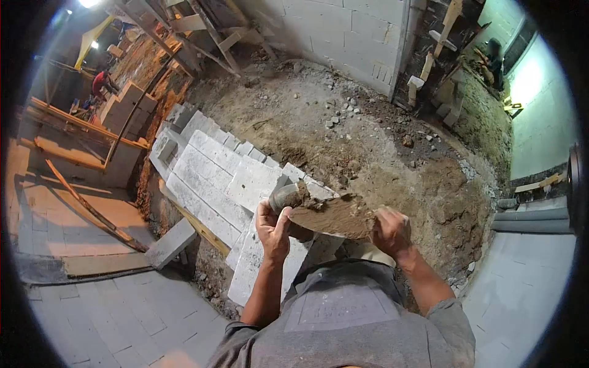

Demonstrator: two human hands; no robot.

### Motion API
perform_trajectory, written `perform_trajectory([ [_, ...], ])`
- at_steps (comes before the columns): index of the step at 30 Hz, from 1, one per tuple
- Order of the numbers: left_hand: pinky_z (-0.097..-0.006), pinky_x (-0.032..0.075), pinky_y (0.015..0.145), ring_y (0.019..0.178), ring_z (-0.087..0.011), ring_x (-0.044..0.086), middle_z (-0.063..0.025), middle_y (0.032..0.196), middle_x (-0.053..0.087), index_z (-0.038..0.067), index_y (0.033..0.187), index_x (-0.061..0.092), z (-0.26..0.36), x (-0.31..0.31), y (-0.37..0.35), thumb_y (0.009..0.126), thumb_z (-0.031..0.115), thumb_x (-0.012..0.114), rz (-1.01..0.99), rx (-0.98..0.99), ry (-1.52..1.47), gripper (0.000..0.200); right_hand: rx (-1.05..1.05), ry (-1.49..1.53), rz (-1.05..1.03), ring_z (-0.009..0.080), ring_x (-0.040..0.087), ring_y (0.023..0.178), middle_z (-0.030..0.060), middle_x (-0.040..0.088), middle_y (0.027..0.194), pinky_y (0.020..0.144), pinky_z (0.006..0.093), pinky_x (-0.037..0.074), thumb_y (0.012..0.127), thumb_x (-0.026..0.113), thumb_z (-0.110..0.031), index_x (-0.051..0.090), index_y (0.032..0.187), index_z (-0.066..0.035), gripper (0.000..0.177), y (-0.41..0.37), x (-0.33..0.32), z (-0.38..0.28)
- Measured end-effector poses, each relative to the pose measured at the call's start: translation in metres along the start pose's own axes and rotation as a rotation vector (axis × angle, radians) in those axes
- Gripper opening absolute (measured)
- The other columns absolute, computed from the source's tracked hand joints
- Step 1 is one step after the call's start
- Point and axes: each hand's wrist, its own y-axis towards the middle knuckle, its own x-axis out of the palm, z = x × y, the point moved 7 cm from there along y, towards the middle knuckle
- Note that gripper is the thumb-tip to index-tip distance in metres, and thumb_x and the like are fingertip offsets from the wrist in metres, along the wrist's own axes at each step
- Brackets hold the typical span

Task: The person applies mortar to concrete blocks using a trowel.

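A long mud-caked piece (334, 218) lies across the space between my hands, in front of my body. Its left end is a smooth grey round part (284, 196), and brown dirt covers the rest, with loose clods along the upper edge. My left hand (273, 230) is closed round the grey end, thumb on the near side. At the opposite end, my right hand (392, 233) is closed with curled fingers right at the dirty edge. Underneath and to the left is a stack of pale concrete blocks (208, 162), partly hidden by my left hand and forearm.
Rough earth with stones (368, 141) spreads ahead. Grey pipes (532, 220) lie at the right by a pale block wall (543, 116). Wooden props (211, 37) lean at the back. A person in red (103, 84) is far left; another person (491, 61) is upper right.
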Motion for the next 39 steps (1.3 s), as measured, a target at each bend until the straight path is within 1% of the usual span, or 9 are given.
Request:
perform_trajectory([
  [6, -0.0279, 0.047, 0.084, 0.092, -0.0143, 0.058, -0.0072, 0.099, 0.061, 0.001, 0.103, 0.052, 0.017, -0.003, 0.003, 0.086, 0.003, 0.063, 0.107, 0.045, -0.032, 0.020, 0.511, -0.096, -0.365, 0.0361, 0.063, 0.068, 0.0226, 0.063, 0.081, 0.059, 0.0410, 0.052, 0.084, 0.059, -0.025, 0.059, 0.083, 0.004, 0.029, -0.010, 0.037, 0.047],
  [10, -0.0329, 0.049, 0.083, 0.091, -0.0157, 0.059, -0.0090, 0.102, 0.060, 0.002, 0.106, 0.050, 0.023, -0.008, -0.010, 0.087, 0.004, 0.060, 0.089, 0.099, -0.001, 0.022, 0.724, 0.128, -0.293, 0.0314, 0.063, 0.061, 0.0188, 0.062, 0.072, 0.053, 0.0420, 0.051, 0.086, 0.057, -0.025, 0.056, 0.082, 0.005, 0.031, -0.041, 0.066, 0.086],
  [12, -0.0340, 0.050, 0.083, 0.092, -0.0178, 0.061, -0.0092, 0.101, 0.061, 0.002, 0.106, 0.051, 0.023, -0.011, -0.010, 0.086, 0.004, 0.061, 0.135, 0.048, -0.093, 0.023, 1.102, 0.802, -0.287, 0.0230, 0.060, 0.055, 0.0116, 0.058, 0.065, 0.048, 0.0406, 0.049, 0.085, 0.057, -0.026, 0.055, 0.080, 0.003, 0.030, -0.071, 0.107, 0.088],
  [18, -0.0372, 0.051, 0.085, 0.095, -0.0220, 0.062, -0.0114, 0.103, 0.062, 0.002, 0.110, 0.050, 0.021, -0.012, -0.004, 0.085, 0.008, 0.062, 0.098, -0.008, -0.085, 0.028, 1.735, 1.497, -0.127, 0.0204, 0.052, 0.051, 0.0068, 0.052, 0.065, 0.048, 0.0361, 0.047, 0.081, 0.060, -0.044, 0.051, 0.084, -0.003, 0.042, -0.129, 0.271, 0.122],
  [23, -0.0387, 0.051, 0.085, 0.098, -0.0227, 0.062, -0.0118, 0.107, 0.062, 0.003, 0.114, 0.049, 0.020, -0.030, -0.012, 0.087, 0.009, 0.060, 0.119, -0.035, 0.020, 0.031, 1.604, 1.261, 0.006, 0.0250, 0.058, 0.065, 0.0108, 0.056, 0.085, 0.056, 0.0422, 0.049, 0.084, 0.056, -0.045, 0.050, 0.098, -0.005, 0.043, -0.183, 0.387, 0.171],
  [26, -0.0369, 0.049, 0.088, 0.098, -0.0214, 0.061, -0.0114, 0.107, 0.061, 0.001, 0.114, 0.051, 0.016, -0.036, -0.013, 0.084, 0.010, 0.066, 0.169, -0.062, -0.031, 0.035, 1.777, 1.346, -0.155, 0.0248, 0.060, 0.064, 0.0135, 0.059, 0.090, 0.054, 0.0419, 0.051, 0.085, 0.053, -0.049, 0.052, 0.105, -0.004, 0.049, -0.182, 0.314, 0.117],
  [32, -0.0385, 0.050, 0.088, 0.101, -0.0227, 0.061, -0.0118, 0.111, 0.061, 0.002, 0.116, 0.052, 0.014, -0.037, 0.005, 0.089, 0.015, 0.062, 0.168, -0.096, -0.053, 0.032, 1.685, 1.693, -0.707, 0.0231, 0.056, 0.051, 0.0106, 0.055, 0.063, 0.045, 0.0381, 0.047, 0.086, 0.055, -0.045, 0.059, 0.089, 0.003, 0.049, -0.214, 0.230, 0.032],
  [36, -0.0384, 0.050, 0.086, 0.099, -0.0214, 0.061, -0.0112, 0.110, 0.061, 0.004, 0.117, 0.052, 0.013, -0.038, 0.010, 0.090, 0.013, 0.059, 0.202, -0.065, -0.077, 0.029, 1.648, 1.263, -0.695, 0.0283, 0.057, 0.053, 0.0152, 0.060, 0.068, 0.052, 0.0404, 0.048, 0.084, 0.056, -0.045, 0.062, 0.082, 0.005, 0.050, -0.207, 0.193, 0.024],
  [39, -0.0367, 0.051, 0.084, 0.097, -0.0207, 0.062, -0.0105, 0.110, 0.062, 0.004, 0.116, 0.052, 0.013, -0.047, 0.007, 0.091, 0.015, 0.060, 0.257, -0.059, -0.045, 0.028, 1.041, 0.325, -0.583, 0.0406, 0.064, 0.076, 0.0293, 0.062, 0.083, 0.069, 0.0468, 0.049, 0.082, 0.058, -0.037, 0.059, 0.091, 0.006, 0.044, -0.150, 0.147, 0.056],
])
